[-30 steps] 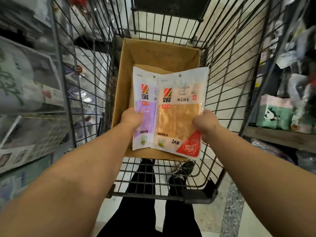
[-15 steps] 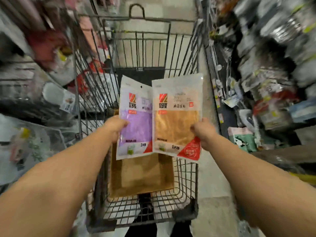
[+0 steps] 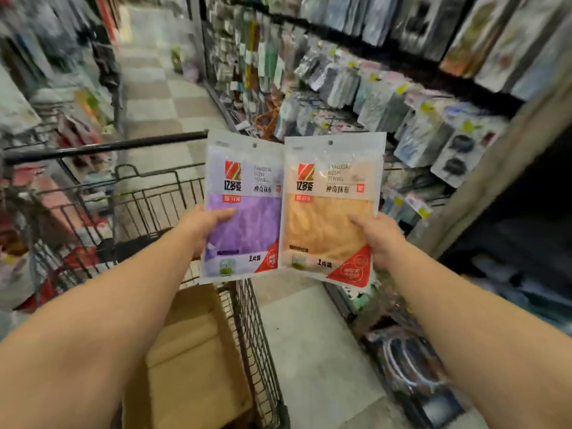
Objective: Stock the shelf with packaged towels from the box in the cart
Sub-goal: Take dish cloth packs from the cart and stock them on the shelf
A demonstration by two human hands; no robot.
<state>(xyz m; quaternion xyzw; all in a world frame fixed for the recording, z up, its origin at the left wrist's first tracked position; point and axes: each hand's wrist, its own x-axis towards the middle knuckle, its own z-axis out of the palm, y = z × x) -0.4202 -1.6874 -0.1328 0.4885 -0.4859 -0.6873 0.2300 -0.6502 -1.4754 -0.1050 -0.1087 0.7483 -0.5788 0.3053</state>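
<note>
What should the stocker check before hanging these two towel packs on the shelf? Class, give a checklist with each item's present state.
1. Left hand grips the purple pack: ok.
2. Right hand grips the orange pack: ok.
3. Packs upright, fronts facing the person: ok.
4. Hang holes at the top of both packs free, not covered by fingers: ok.
5. Packs clear of the cart and box: ok, both held above them.
6. Free peg on the shelf for these packs: cannot tell, the shelf is blurred.
</note>
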